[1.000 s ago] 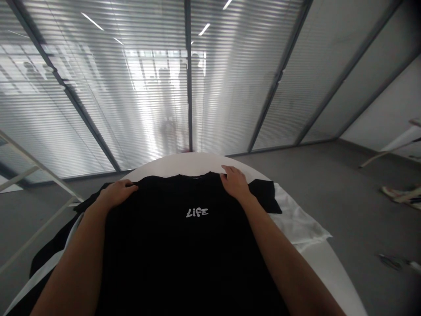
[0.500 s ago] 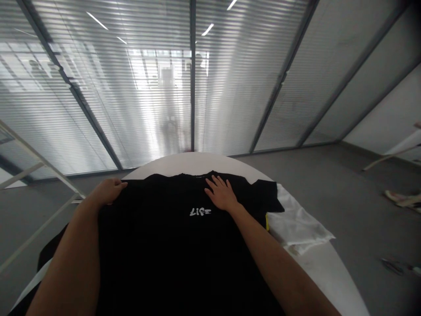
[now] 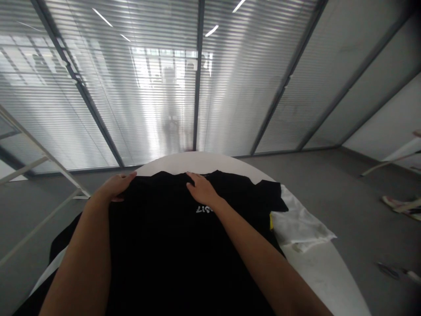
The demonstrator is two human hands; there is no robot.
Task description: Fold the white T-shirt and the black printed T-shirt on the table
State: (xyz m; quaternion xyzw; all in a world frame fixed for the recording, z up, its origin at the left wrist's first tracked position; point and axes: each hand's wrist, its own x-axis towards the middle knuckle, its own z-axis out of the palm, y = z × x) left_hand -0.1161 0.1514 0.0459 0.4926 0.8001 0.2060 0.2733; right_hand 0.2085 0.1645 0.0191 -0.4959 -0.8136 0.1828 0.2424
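A black T-shirt (image 3: 158, 245) lies spread over a round white table (image 3: 184, 161), its collar toward the far edge and white lettering on the chest. At the shirt's upper left, my left hand (image 3: 116, 186) is closed on the sleeve edge; part of its fingers is hidden. My right hand (image 3: 202, 189) rests on the shirt near the collar, palm down, fingers stretched and thumb apart. Its wrist covers part of the lettering. From beneath the shirt's right sleeve sticks out a white cloth (image 3: 301, 221), with a small yellow strip (image 3: 271, 221) beside it.
A white metal frame (image 3: 49, 153) stands at the left. Behind the table runs a glass partition (image 3: 158, 109) with blinds. On the grey floor (image 3: 329, 175) at the right lie dark items (image 3: 388, 270) that I cannot make out and a shoe-like thing (image 3: 401, 206).
My right hand has slid left along the shirt's top, and its fingers are closer together. My left hand stays at the sleeve. The whole view has shifted slightly.
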